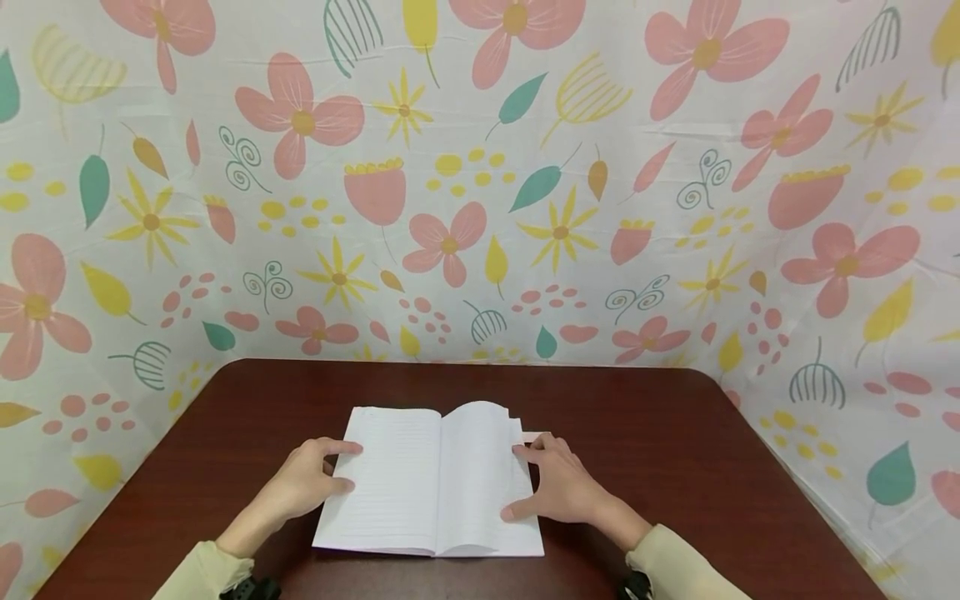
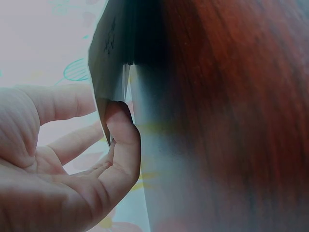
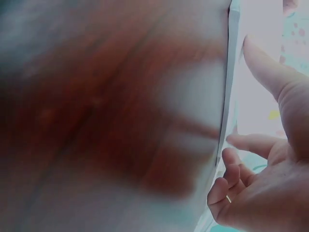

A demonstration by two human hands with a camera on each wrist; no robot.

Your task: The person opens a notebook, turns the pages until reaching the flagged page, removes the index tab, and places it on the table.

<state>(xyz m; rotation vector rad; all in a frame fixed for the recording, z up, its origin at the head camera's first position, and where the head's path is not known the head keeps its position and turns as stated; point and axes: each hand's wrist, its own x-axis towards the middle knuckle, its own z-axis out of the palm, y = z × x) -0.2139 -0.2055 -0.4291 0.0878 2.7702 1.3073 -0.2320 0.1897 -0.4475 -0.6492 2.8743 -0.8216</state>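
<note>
An open notebook [image 1: 393, 483] with white pages, faintly lined on the left, lies face up at the front middle of a dark table. My left hand [image 1: 307, 479] grips its left edge. Thumb and forefinger lie on the page, and the left wrist view shows a finger [image 2: 120, 125] curled under the cover [image 2: 108, 58]. On the right edge, my right hand [image 1: 562, 483] holds the notebook with thumb and forefinger on the page. Its other fingers [image 3: 219, 191] curl at the edge in the right wrist view. The upper right page [image 1: 480, 467] bows upward.
A pale strip [image 1: 534, 436] sticks out from the notebook's right side beside the right hand. The reddish-brown table [image 1: 660, 442] has rounded far corners. Behind it and along both sides hangs a white cloth [image 1: 457, 108] printed with flowers and leaves.
</note>
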